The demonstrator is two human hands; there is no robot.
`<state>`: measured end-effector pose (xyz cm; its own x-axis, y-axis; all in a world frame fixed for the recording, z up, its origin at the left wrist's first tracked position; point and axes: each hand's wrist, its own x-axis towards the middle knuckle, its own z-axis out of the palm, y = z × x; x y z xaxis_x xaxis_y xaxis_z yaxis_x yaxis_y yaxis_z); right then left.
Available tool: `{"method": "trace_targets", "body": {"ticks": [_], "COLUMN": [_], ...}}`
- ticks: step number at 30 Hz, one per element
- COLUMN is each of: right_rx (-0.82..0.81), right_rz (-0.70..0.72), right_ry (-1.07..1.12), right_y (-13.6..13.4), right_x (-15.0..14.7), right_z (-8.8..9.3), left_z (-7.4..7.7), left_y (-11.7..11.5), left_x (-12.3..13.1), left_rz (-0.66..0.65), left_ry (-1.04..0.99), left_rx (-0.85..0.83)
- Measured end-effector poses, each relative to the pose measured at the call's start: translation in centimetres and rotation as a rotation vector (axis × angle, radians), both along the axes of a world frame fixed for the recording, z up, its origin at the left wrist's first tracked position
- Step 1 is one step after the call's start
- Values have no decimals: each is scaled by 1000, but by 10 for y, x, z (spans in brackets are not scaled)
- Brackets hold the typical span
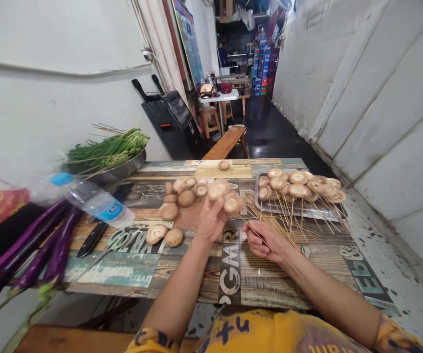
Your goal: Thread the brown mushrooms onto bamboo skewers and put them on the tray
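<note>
Surface (pixel 123 272): printed plank pattern, carries everything noted below. Purple eggplants (pixel 62 250) lie at near left, stems toward the near edge. Metal bowl (pixel 130 164) of green stalks (pixel 113 149) at far left. Tray (pixel 257 196) at right, filled with mushrooms (pixel 299 191) on sticks; the sticks project over its near rim. Capped water bottle (pixel 99 203), at left, leans on its side.

Left hand (pixel 210 221), center: grip clamped on two mushrooms (pixel 232 202), held side by side above the surface. Right hand (pixel 264 240), just near of the tray: grip together, apparently on a thin skewer (pixel 257 232); detail too small for certainty.

Loose mushrooms (pixel 186 198) cluster left of the left hand, with two more nearer; a single mushroom (pixel 224 165) sits by the far edge. Bare bamboo sticks (pixel 274 225) lie between tray and right hand.
</note>
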<state>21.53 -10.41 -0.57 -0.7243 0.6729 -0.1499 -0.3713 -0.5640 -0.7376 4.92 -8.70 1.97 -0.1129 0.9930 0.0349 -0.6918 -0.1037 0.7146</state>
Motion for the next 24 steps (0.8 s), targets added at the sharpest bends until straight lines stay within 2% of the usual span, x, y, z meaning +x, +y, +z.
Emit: {"method": "trace_targets", "body": {"ticks": [3, 8, 15, 18, 21, 24], "right_rx": [103, 271, 584, 571, 520, 597], "right_rz": [-27, -46, -208, -214, -188, -267], "right_ry": [-86, -290, -529, -488, -458, -524], "right_y": [-2, -9, -13, -13, -14, -13], "right_x": [-6, -13, -11, -15, -24, -33], "right_z": [-4, -14, -8, -9, -15, -23], "left_z": [-2, -6, -13, -16, -20, -22], "left_y": [3, 4, 13, 14, 11, 8], "left_x": [0, 5, -6, -4, 9, 22], "left_rz": [48, 17, 88, 32, -22, -57], "left_ry": [-78, -63, -33, -75, -105, -112], "left_rx": [-45, -75, -86, -120, -163, -245]}}
